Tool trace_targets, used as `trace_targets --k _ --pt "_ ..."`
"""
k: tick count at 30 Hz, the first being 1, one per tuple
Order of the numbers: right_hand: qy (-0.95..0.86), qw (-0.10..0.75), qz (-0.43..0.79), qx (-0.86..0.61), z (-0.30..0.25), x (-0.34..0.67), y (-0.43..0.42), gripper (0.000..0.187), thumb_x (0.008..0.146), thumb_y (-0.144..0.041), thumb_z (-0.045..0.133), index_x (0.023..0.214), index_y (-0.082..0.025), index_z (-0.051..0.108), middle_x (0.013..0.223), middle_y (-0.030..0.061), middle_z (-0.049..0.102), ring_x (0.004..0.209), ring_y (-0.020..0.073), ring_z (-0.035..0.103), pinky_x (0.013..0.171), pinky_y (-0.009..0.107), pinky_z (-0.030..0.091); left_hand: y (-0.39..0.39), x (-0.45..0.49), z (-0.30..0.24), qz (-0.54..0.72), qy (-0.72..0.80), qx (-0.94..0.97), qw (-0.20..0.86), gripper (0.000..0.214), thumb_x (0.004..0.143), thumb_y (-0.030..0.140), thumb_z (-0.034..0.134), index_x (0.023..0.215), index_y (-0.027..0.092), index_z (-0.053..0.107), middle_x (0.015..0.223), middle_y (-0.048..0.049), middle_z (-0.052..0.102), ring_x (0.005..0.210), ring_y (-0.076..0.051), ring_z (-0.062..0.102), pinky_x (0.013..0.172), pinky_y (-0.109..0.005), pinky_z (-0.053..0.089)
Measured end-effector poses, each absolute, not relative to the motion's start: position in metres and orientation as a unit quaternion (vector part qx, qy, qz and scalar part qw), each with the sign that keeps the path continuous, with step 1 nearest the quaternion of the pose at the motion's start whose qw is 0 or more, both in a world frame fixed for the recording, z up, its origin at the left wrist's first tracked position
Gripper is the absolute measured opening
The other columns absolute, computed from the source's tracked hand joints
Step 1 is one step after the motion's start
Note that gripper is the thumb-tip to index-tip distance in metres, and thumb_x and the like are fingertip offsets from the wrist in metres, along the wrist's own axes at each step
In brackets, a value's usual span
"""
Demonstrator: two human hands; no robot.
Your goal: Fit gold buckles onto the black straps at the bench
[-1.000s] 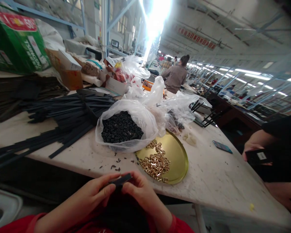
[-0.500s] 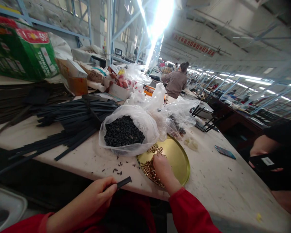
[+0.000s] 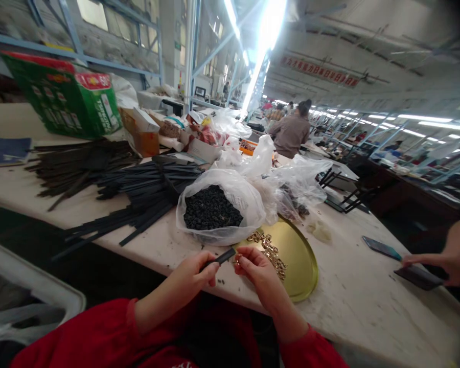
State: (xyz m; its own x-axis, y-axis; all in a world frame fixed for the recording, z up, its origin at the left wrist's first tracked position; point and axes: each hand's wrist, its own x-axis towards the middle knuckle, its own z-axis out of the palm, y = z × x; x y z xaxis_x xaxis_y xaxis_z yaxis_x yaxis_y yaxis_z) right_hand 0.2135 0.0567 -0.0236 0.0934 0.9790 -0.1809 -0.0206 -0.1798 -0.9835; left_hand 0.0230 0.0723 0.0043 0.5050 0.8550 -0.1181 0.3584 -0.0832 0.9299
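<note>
My left hand (image 3: 200, 272) is closed on a narrow black strap (image 3: 225, 255), whose free end points to the right. Right beside that end, my right hand (image 3: 256, 267) pinches a small gold buckle (image 3: 237, 259), mostly covered by my fingers. Whether buckle and strap touch I cannot tell. Behind my right hand lies a round gold tray (image 3: 304, 266) with many loose gold buckles (image 3: 270, 249) on its left part. An open clear plastic bag (image 3: 249, 214) of small black pieces (image 3: 212, 208) stands just beyond both hands.
Bundles of black straps (image 3: 149, 186) and brown strips (image 3: 88, 158) lie at the left. Behind are a green package (image 3: 72, 105), boxes and plastic bags. At the right lies a phone (image 3: 381, 247); another person's hand (image 3: 458, 253) touches a dark flat object (image 3: 419, 276).
My right hand has left the buckle pile and come left to the strap end with a buckle. My left hand has raised the strap. The other person's dark object is now lower, at the table.
</note>
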Motion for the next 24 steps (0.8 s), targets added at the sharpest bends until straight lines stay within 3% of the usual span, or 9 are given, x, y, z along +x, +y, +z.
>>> trace_targets --k 4,10,14,17,19,24 --pt "-0.351 0.499 0.653 -0.449 -0.019 0.175 0.044 0.027 0.064 -0.034 0.074 0.080 -0.016 0.062 0.071 -0.0020 0.062 0.057 0.0068 0.054 0.059 0.020 0.044 0.074 0.022 0.002 0.241 0.450 0.707 0.489 0.023 0.079 0.034 0.044 0.078 0.015 0.058 0.066 0.0006 0.060 0.061 -0.014 0.053 0.058 -0.022 0.038" --pt "-0.288 0.488 0.696 -0.441 -0.024 0.162 0.039 0.032 0.061 -0.029 0.077 0.087 -0.017 0.062 0.079 -0.0009 0.065 0.066 0.0091 0.057 0.068 0.023 0.046 0.072 0.016 -0.004 0.222 0.511 0.716 0.421 0.020 0.078 0.028 0.047 0.077 0.014 0.061 0.070 -0.0018 0.063 0.066 -0.017 0.055 0.057 -0.023 0.037" --pt "-0.393 0.516 0.561 -0.515 -0.029 0.165 0.038 0.028 0.074 -0.037 0.062 0.096 -0.019 0.061 0.091 0.0049 0.065 0.077 0.0157 0.059 0.073 0.030 0.046 0.071 0.017 -0.005 0.245 0.520 0.717 0.394 0.017 0.078 0.026 0.046 0.079 0.015 0.060 0.069 -0.0013 0.062 0.064 -0.016 0.055 0.058 -0.024 0.037" --pt "-0.559 0.497 0.341 -0.569 -0.032 0.163 0.037 0.023 0.077 -0.027 0.057 0.098 -0.019 0.062 0.095 0.0074 0.065 0.085 0.0203 0.057 0.077 0.034 0.044 0.071 0.019 -0.005 0.255 0.528 0.710 0.389 0.015 0.079 0.026 0.046 0.078 0.016 0.058 0.068 -0.0014 0.061 0.063 -0.017 0.054 0.059 -0.025 0.037" --pt "-0.624 0.455 0.259 -0.579 -0.033 0.160 0.037 0.024 0.077 -0.021 0.053 0.099 -0.018 0.062 0.094 0.0085 0.065 0.083 0.0215 0.057 0.074 0.035 0.044 0.071 0.020 -0.004 0.261 0.527 0.706 0.395 0.015 0.079 0.026 0.046 0.078 0.016 0.057 0.071 -0.0023 0.062 0.066 -0.018 0.055 0.061 -0.026 0.038" --pt "-0.632 0.427 0.276 -0.585 -0.040 0.153 0.038 0.023 0.078 -0.016 0.047 0.093 -0.016 0.064 0.086 0.0089 0.067 0.078 0.0221 0.059 0.071 0.035 0.044 0.070 0.020 -0.004 0.253 0.504 0.718 0.408 0.018 0.081 0.029 0.044 0.078 0.016 0.057 0.075 -0.0037 0.063 0.071 -0.019 0.056 0.065 -0.026 0.039"
